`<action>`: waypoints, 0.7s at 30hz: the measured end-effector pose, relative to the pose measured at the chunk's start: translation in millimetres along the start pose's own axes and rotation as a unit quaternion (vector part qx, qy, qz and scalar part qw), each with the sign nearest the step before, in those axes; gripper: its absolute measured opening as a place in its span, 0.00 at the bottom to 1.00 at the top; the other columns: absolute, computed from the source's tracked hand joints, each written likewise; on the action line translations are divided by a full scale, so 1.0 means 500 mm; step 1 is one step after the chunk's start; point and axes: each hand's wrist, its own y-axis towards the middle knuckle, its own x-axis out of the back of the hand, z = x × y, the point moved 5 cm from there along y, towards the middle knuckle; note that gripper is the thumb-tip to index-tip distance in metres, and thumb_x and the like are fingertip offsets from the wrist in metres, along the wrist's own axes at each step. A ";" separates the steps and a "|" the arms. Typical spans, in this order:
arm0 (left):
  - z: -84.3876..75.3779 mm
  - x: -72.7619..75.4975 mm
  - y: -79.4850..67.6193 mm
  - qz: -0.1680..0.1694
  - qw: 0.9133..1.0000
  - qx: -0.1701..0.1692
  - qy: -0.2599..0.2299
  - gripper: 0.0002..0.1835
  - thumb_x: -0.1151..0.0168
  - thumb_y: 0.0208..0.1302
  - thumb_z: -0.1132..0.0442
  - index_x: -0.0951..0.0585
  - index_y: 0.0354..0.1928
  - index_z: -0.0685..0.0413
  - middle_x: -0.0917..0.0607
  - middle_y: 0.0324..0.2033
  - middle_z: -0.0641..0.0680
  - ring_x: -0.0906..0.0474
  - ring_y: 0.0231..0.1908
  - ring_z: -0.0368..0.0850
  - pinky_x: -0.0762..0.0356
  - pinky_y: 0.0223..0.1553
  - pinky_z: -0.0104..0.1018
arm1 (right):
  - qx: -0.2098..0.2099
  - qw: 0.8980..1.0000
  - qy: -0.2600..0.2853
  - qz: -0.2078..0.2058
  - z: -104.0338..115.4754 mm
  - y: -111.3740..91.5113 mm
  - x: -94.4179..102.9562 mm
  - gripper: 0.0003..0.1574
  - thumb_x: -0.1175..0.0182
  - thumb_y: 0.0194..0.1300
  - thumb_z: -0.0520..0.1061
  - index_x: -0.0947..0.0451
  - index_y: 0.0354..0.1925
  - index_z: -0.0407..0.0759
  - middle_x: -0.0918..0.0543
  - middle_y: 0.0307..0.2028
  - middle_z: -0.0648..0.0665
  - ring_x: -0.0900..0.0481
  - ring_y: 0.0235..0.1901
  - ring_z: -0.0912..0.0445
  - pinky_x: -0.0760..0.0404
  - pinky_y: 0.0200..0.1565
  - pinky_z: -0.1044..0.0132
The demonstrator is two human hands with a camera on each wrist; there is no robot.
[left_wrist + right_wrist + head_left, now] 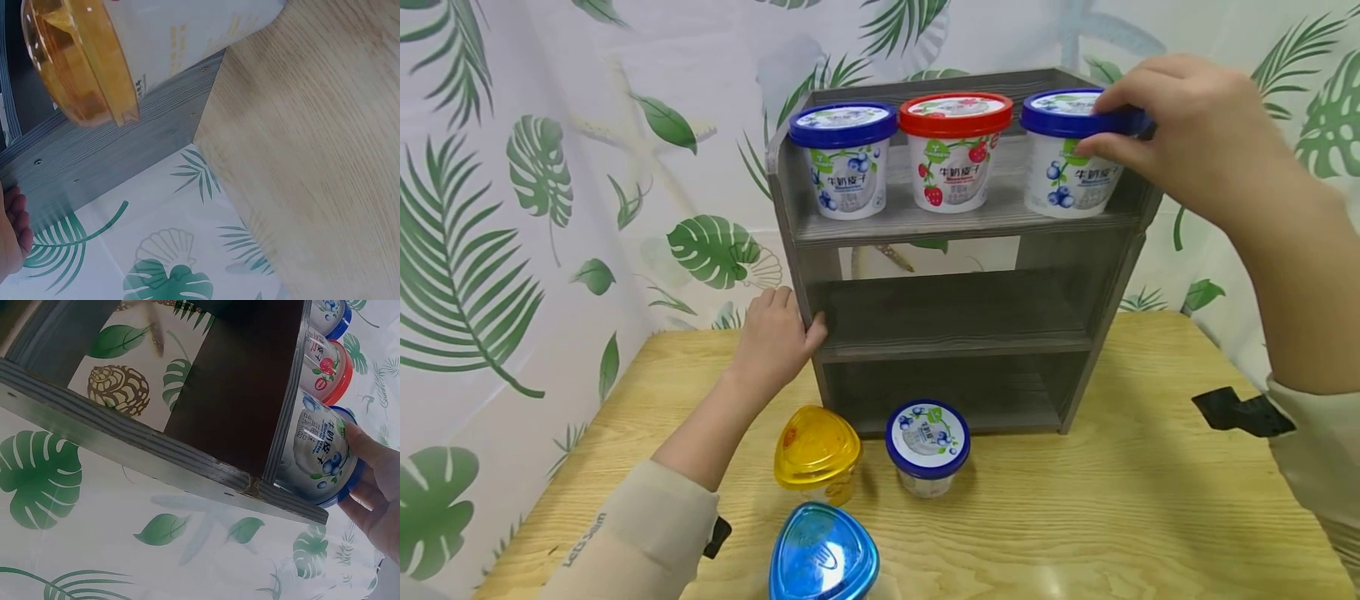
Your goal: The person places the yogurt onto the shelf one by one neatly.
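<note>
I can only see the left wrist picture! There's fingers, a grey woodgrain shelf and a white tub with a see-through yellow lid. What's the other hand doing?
Observer: The right hand grips a round white tub with a blue lid and blueberry pictures.
Child: What's beside that one, up there?
Observer: A round white tub with a red lid and strawberry pictures, left of it in the head view.
Child: And what's near my white tub with the yellow lid?
Observer: A tub with a shiny blue, rounded-triangle lid, nearer the person.
</note>
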 end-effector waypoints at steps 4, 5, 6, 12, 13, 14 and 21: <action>0.000 -0.002 -0.001 -0.004 1.000 -0.001 0.000 0.17 0.48 0.62 0.56 0.26 0.32 0.68 0.24 0.28 0.63 0.28 0.34 0.60 0.30 0.37 0.48 | -0.005 1.000 -0.001 0.014 -0.004 0.006 -0.005 0.18 0.34 0.56 0.38 0.24 0.43 0.29 0.21 0.40 0.32 0.27 0.42 0.39 0.29 0.46 0.47; 0.000 -0.001 -0.001 -0.007 1.000 -0.002 0.000 0.17 0.48 0.62 0.56 0.26 0.31 0.68 0.24 0.28 0.63 0.28 0.34 0.60 0.30 0.37 0.48 | -0.007 1.000 -0.001 0.018 -0.005 0.008 -0.006 0.18 0.34 0.56 0.38 0.25 0.43 0.29 0.22 0.40 0.31 0.27 0.42 0.39 0.29 0.46 0.46; 0.000 0.000 -0.001 -0.012 1.000 -0.003 0.000 0.17 0.48 0.62 0.56 0.26 0.31 0.67 0.24 0.27 0.63 0.28 0.34 0.60 0.30 0.37 0.48 | -0.008 1.000 -0.001 0.020 -0.006 0.010 -0.007 0.18 0.34 0.56 0.38 0.25 0.43 0.29 0.21 0.40 0.31 0.27 0.42 0.39 0.29 0.46 0.46; 0.000 0.000 0.000 -0.027 1.000 -0.011 0.000 0.16 0.48 0.61 0.56 0.26 0.30 0.67 0.24 0.27 0.63 0.28 0.33 0.60 0.30 0.36 0.48 | -0.029 0.999 -0.004 0.042 -0.015 0.018 -0.015 0.18 0.36 0.58 0.39 0.26 0.44 0.30 0.22 0.42 0.31 0.28 0.43 0.39 0.29 0.48 0.45; 0.000 -0.001 0.000 -0.027 1.000 -0.012 -0.001 0.16 0.48 0.61 0.56 0.27 0.30 0.67 0.24 0.27 0.63 0.28 0.33 0.60 0.31 0.36 0.48 | -0.034 0.998 -0.005 0.045 -0.016 0.019 -0.017 0.18 0.36 0.59 0.39 0.26 0.45 0.30 0.22 0.43 0.31 0.28 0.44 0.39 0.29 0.48 0.44; 0.000 -0.001 0.000 -0.026 1.000 -0.012 -0.002 0.16 0.48 0.61 0.56 0.27 0.30 0.66 0.24 0.27 0.63 0.28 0.33 0.60 0.31 0.36 0.48 | -0.037 0.998 -0.007 0.047 -0.018 0.020 -0.018 0.18 0.36 0.59 0.39 0.26 0.45 0.30 0.22 0.43 0.31 0.28 0.44 0.39 0.29 0.48 0.44; 0.001 -0.003 0.001 -0.020 1.000 -0.009 -0.005 0.16 0.49 0.62 0.57 0.27 0.30 0.66 0.25 0.27 0.63 0.28 0.34 0.60 0.31 0.36 0.49 | -0.058 0.996 -0.012 0.062 -0.026 0.025 -0.030 0.20 0.37 0.60 0.40 0.27 0.47 0.30 0.23 0.45 0.29 0.29 0.45 0.37 0.31 0.49 0.43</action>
